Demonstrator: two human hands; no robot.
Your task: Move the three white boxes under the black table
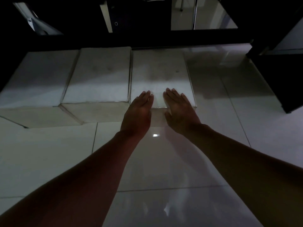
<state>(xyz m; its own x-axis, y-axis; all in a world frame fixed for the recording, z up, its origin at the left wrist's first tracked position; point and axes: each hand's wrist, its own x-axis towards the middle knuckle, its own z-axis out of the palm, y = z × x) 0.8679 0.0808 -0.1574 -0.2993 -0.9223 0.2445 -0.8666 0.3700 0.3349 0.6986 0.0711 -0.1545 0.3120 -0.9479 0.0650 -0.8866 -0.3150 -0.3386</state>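
Two bare forearms reach forward from the bottom corners of the view over a glossy white tiled floor (pixel 155 169), which carries pale reflections and thin grout lines. The left hand (pixel 139 110) and right hand (pixel 178 110) lie side by side, a narrow gap between them, both flat at the near edge of the right white box (pixel 160 76). Each hand's fingers (pixel 146 95) are stretched out straight and held together, palms down, gripping nothing; the fingertips lie over the box's top and the heels of the hands hang past its front edge. Whether the palms actually press on the cardboard cannot be told. Just to the left, touching or nearly touching along its side, sits the middle white box (pixel 100 76), whose front face comes a little nearer to the camera. Farther left is the left white box (pixel 37 76), turned at a slight angle so that its near corner meets the middle one. All three stand in a row on the floor, their far ends reaching into the shadow beneath the front edge of the black desk (pixel 147 38), with most of each top out in the open. A dark leg or panel (pixel 278 79) stands at the right. Beyond the desk, bright patches of floor show through.
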